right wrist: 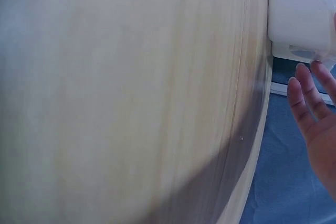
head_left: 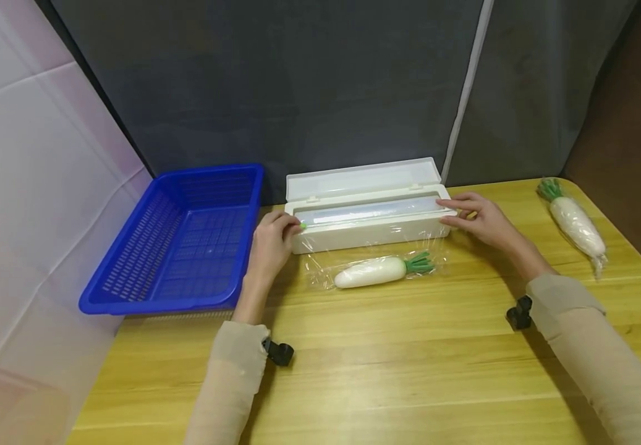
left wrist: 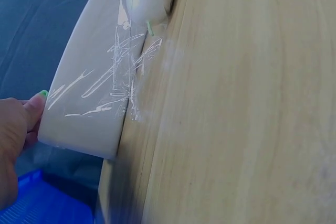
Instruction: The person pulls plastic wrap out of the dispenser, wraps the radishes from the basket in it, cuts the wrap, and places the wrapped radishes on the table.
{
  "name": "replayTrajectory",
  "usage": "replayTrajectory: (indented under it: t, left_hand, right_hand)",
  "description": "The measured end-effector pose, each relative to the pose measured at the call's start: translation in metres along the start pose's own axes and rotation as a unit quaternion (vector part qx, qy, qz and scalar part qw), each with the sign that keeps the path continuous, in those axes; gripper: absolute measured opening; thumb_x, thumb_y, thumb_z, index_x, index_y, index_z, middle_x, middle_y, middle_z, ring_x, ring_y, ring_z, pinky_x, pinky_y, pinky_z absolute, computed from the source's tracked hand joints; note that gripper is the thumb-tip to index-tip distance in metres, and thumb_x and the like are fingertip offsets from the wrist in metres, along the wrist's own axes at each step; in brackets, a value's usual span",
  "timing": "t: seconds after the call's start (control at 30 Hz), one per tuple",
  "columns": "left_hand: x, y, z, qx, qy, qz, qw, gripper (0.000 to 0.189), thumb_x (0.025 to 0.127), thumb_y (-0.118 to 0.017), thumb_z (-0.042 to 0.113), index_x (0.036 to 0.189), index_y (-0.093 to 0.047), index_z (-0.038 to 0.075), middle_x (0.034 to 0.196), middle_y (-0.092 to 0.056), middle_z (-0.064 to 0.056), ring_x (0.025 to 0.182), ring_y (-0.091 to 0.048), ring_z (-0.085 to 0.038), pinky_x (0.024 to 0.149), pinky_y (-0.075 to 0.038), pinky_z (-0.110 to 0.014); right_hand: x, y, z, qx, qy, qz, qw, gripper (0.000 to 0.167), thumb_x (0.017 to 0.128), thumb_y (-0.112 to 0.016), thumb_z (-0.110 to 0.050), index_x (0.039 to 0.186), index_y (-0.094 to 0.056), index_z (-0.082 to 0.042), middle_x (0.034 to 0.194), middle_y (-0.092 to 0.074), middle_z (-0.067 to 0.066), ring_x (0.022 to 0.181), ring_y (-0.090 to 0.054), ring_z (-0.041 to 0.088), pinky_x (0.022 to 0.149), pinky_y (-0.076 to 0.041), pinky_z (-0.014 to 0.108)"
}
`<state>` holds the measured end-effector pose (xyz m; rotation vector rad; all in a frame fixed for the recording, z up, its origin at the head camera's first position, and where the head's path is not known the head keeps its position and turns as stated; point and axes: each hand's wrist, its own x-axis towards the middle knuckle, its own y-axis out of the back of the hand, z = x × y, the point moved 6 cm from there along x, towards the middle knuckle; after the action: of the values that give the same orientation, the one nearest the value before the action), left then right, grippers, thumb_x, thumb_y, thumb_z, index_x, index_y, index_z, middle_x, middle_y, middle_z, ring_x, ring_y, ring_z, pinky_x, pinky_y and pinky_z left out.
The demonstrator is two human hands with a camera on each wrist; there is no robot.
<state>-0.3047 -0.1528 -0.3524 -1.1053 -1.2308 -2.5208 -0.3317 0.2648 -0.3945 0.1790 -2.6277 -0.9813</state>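
A white cling film dispenser (head_left: 373, 235) stands at the back of the table with its lid (head_left: 361, 179) raised and a film roll (head_left: 370, 210) inside. At its left end my left hand (head_left: 271, 244) pinches a small green slider cutter (head_left: 303, 226). My right hand (head_left: 481, 219) touches the right end, thumb at the front edge and index finger over the top. In the right wrist view its other fingers (right wrist: 307, 95) are straight. Clear film (head_left: 320, 269) hangs from the dispenser's front edge over a white radish (head_left: 373, 272) with green stalks, which lies just in front.
A blue plastic basket (head_left: 167, 306) stands to the left, close beside my left forearm. Another white radish (head_left: 576, 225), wrapped in film, lies at the table's right side. A dark curtain (head_left: 298, 80) hangs behind the wooden table (head_left: 387, 364).
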Motion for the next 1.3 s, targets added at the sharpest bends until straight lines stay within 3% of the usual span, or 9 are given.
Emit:
replayTrajectory:
  t: [0.5,0.73,0.97,1.3]
  left_hand:
    - [0.0,0.002,-0.006,-0.008,-0.016,0.016,0.9997,0.009,0.087,-0.077,0.005,0.087,-0.073,-0.003,0.09,-0.068,-0.015,0.088,-0.062,-0.034,0.083,-0.051,-0.046]
    - [0.0,0.003,-0.007,-0.006,-0.006,0.011,0.9999,0.006,0.088,-0.076,0.003,0.088,-0.072,-0.002,0.091,-0.068,-0.015,0.09,-0.063,-0.034,0.084,-0.05,-0.045]
    - [-0.005,0.008,-0.014,-0.008,0.002,0.029,0.9996,0.004,0.09,-0.073,0.0,0.09,-0.071,-0.004,0.09,-0.068,-0.015,0.087,-0.065,-0.032,0.081,-0.052,-0.045]
    - [-0.004,0.007,-0.018,-0.008,0.011,0.021,0.9997,0.006,0.092,-0.071,0.002,0.091,-0.072,-0.004,0.09,-0.069,-0.015,0.087,-0.066,-0.032,0.082,-0.053,-0.045]
  right_hand:
    - [0.002,-0.001,0.001,0.005,0.001,-0.003,1.0,0.042,0.094,-0.074,-0.021,0.135,-0.066,-0.015,0.133,-0.056,0.015,0.096,-0.054,0.025,0.076,-0.043,0.022]
    - [0.001,-0.001,0.0,0.009,-0.003,-0.002,1.0,0.042,0.094,-0.074,-0.021,0.136,-0.066,-0.015,0.134,-0.056,0.015,0.096,-0.054,0.025,0.076,-0.043,0.023]
    - [0.002,0.001,0.0,0.008,-0.002,0.002,1.0,0.042,0.094,-0.074,-0.022,0.135,-0.066,-0.016,0.134,-0.057,0.015,0.094,-0.054,0.025,0.075,-0.043,0.022]
    - [0.002,-0.001,0.005,0.001,-0.008,0.0,1.0,0.042,0.095,-0.074,-0.023,0.136,-0.066,-0.016,0.135,-0.056,0.015,0.097,-0.055,0.026,0.079,-0.043,0.023]
